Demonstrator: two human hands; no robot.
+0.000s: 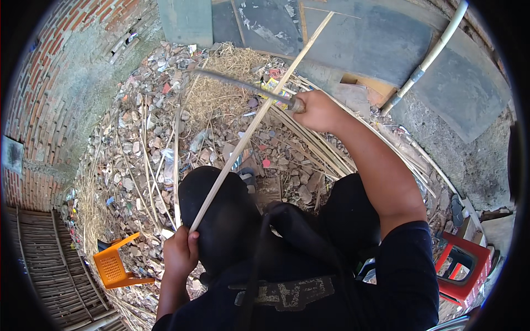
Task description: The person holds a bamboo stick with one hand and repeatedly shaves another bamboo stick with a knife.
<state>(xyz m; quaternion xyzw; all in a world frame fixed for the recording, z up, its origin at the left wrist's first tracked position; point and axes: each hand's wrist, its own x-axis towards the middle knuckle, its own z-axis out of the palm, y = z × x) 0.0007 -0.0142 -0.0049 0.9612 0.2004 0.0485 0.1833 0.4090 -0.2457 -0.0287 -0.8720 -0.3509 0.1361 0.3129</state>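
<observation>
My left hand (180, 252), low and left beside my knee, is closed round the lower end of a long pale bamboo strip (236, 153). The strip slants up and away to the right, passing over my dark-clad left knee (216, 207). Out in front, my right hand (318, 111) grips the handle of a long-bladed knife (234, 83). Its dark blade points left and crosses the strip in its upper part; whether the edge touches the strip I cannot tell.
Several cut strips (314, 140) lie beyond my knees, and more thin sticks (148, 160) lie at the left. Rubble and dry fibre (218, 91) cover the ground. An orange plastic chair (113, 267) stands left, a red stool (465, 265) right. A pole (425, 63) leans against the far wall.
</observation>
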